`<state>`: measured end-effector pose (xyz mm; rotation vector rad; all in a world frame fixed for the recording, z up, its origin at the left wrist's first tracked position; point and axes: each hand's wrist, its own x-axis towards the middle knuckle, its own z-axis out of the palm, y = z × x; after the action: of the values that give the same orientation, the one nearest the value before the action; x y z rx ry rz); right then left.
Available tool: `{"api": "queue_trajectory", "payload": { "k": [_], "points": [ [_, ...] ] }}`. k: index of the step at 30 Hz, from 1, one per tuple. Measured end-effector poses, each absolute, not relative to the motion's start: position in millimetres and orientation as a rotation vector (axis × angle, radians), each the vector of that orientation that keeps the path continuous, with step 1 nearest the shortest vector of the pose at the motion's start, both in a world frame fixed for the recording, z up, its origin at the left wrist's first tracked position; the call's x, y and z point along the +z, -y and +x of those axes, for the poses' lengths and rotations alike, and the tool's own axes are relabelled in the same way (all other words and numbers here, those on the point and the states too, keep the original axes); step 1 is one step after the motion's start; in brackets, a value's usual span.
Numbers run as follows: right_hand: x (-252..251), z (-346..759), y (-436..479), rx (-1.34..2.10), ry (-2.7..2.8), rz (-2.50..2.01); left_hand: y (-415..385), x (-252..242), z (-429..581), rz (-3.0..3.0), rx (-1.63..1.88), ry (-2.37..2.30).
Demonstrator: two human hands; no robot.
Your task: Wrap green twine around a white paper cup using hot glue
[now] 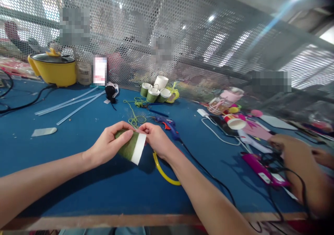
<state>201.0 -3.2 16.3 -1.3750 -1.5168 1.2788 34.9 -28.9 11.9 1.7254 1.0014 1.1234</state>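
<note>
My left hand (111, 142) is closed around a white paper cup (138, 149) lying on its side, most of it wrapped in green yarn (127, 147). A bare white band shows at the cup's right end. At the cup's far edge, my right hand (156, 137) has thumb and fingers pinched together where the loose yarn strand (134, 119) comes in; the fingertips are partly hidden. That strand trails back to a small green tangle (139, 103). A blue glue gun (169, 125) lies just beyond my right hand, and a yellow curved tube (164, 174) rests under my right forearm.
Several yarn-wrapped cups (152, 95) stand at the mesh partition. Clear glue sticks (75, 101), a black yarn bundle (111, 93) and a yellow pot (56, 69) are left. On the right are a phone (223, 125), a purple power strip (261, 169) and another person's arm (300, 165).
</note>
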Motion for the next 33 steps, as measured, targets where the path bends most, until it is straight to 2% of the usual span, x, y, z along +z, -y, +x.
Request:
{"api": "queue_trajectory", "payload": {
  "k": [15, 23, 30, 33],
  "points": [
    [23.4, 210.3, 3.8, 1.189, 1.496, -1.409, 28.2, 10.9, 28.2, 2.033, 1.289, -0.917],
    [38.1, 212.7, 18.3, 1.454, 1.465, -1.236, 17.3, 2.4, 26.6, 2.202, 1.333, -0.914],
    [37.3, 209.5, 24.6, 1.116, 1.664, -1.217, 10.7, -1.2, 22.5, 2.096, 1.179, -0.912],
    [40.2, 209.5, 25.7, 1.153, 1.701, -1.185, 9.0, -2.9, 21.0, 2.059, 1.134, -0.902]
  ]
}}
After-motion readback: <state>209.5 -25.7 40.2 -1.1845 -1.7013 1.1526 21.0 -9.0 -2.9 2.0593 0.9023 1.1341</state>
